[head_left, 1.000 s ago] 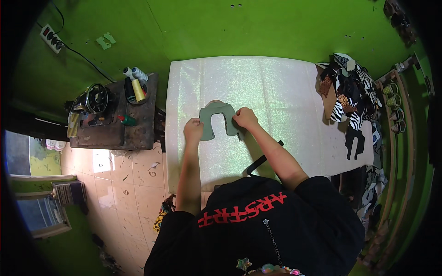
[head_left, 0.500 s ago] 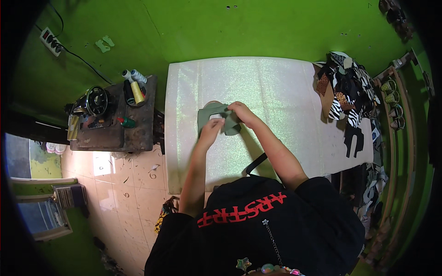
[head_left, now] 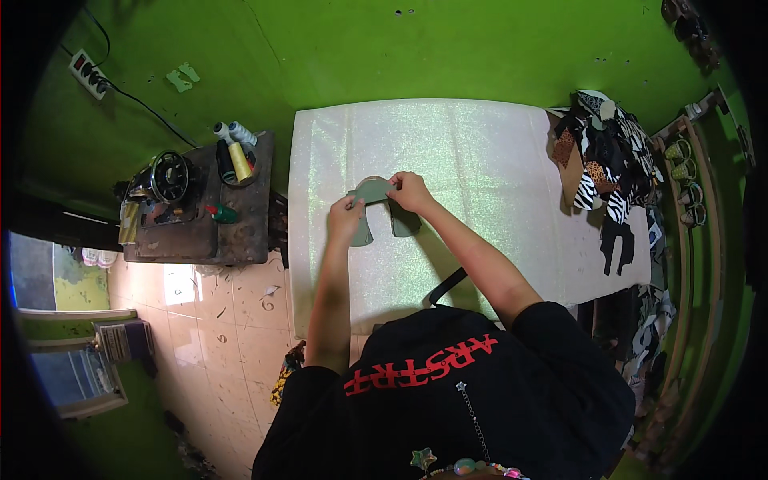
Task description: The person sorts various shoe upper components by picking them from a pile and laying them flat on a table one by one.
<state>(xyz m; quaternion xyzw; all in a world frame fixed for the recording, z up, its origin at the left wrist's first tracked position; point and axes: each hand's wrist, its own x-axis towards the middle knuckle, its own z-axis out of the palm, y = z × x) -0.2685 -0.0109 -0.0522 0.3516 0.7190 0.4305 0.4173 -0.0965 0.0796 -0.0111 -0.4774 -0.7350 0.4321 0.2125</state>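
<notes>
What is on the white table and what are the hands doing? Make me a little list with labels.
surface: white sheet spread over the table
left hand: left hand grips the grey-green arch-shaped piece at its left leg
right hand: right hand pinches the top of the same piece
right edge: pile of patterned fabric scraps
left side: dark sewing machine table with thread spools on it
wall: green
</notes>
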